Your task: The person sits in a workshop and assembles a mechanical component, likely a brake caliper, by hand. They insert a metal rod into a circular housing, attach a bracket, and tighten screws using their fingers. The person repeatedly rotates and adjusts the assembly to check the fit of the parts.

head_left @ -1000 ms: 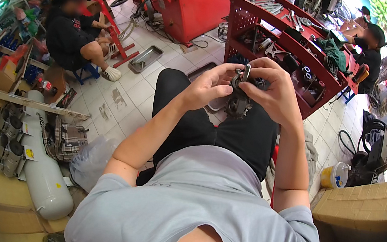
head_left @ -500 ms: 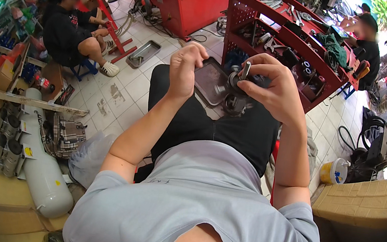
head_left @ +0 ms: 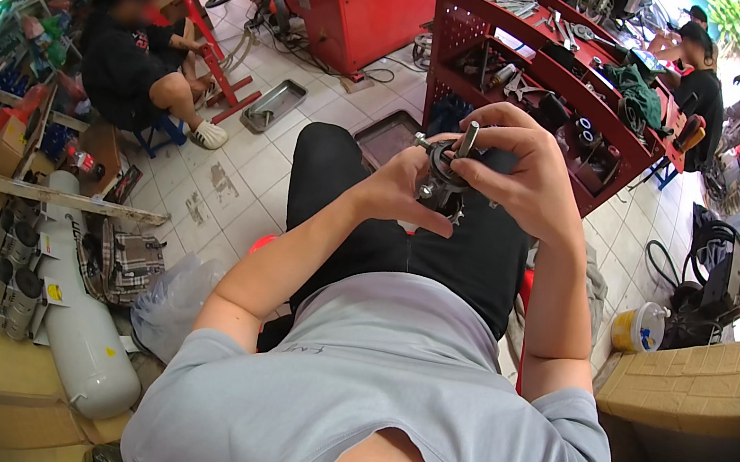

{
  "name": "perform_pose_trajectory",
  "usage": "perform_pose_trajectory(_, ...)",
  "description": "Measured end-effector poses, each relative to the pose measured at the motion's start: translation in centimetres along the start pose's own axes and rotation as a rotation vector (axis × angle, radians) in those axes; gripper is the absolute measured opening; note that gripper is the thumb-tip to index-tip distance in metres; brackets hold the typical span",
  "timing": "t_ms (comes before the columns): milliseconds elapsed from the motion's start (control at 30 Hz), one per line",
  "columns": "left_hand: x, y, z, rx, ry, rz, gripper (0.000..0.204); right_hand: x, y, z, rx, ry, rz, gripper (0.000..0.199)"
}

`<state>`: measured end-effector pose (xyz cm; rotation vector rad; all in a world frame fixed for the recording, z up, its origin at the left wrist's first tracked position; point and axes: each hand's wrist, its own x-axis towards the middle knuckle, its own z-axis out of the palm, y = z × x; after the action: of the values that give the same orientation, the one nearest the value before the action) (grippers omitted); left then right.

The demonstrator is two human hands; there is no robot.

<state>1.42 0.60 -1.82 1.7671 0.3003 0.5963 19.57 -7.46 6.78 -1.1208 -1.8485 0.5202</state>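
Note:
Above my lap is a dark, round metal machine part (head_left: 442,163) with a light metal shaft sticking up and smaller metal pieces on its left and underside. My right hand (head_left: 525,163) grips it from the right, thumb and fingers closed around its top by the shaft. From the left, my left hand (head_left: 395,189) cups its side, with the thumb stretched below it and the other fingers partly hidden behind it. The exact kind of part cannot be made out. Beyond my knees a dark shallow tray (head_left: 387,143) lies on the tiled floor.
A red tool cart (head_left: 436,45) holding wrenches and other tools stands ahead right. Another metal tray (head_left: 276,104) lies on the floor ahead left, near a seated person (head_left: 129,52). A grey-white cylinder (head_left: 80,312) lies at left; a bucket (head_left: 638,328) stands at right.
My left hand, formerly a loose fist apart at the left, has moved right and down and now cups the metal part. My right hand still holds the part, now turned somewhat.

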Motion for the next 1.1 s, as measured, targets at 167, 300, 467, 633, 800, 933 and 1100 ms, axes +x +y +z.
perform_pose_trajectory(167,0.1,-0.7,1.7,-0.027,0.192,0.192,0.036,0.1,0.0,0.6,0.072,-0.028,0.004,0.022)
perform_pose_trajectory(300,-0.1,-1.5,1.6,0.148,0.339,0.309,0.023,0.2,0.0,1.1,-0.016,0.050,-0.078,0.024)
perform_pose_trajectory(467,-0.4,0.3,1.2,0.247,0.387,0.388,0.024,0.2,-0.9,0.9,0.061,0.049,-0.063,0.025)
perform_pose_trajectory(633,-0.2,0.0,0.7,0.283,0.425,0.453,0.030,0.0,0.0,1.0,0.113,-0.002,-0.110,0.023)
perform_pose_trajectory(800,-0.4,0.4,0.5,0.269,0.429,0.399,0.033,0.4,0.2,2.2,0.114,0.104,-0.169,0.023)
perform_pose_trajectory(933,-0.3,0.2,0.2,0.336,0.421,0.463,0.038,0.3,0.2,2.2,0.080,0.078,-0.119,0.024)
perform_pose_trajectory(1100,-0.2,-0.1,0.7,0.291,0.448,0.448,0.041,0.4,-0.4,2.7,0.131,0.147,-0.136,0.025)
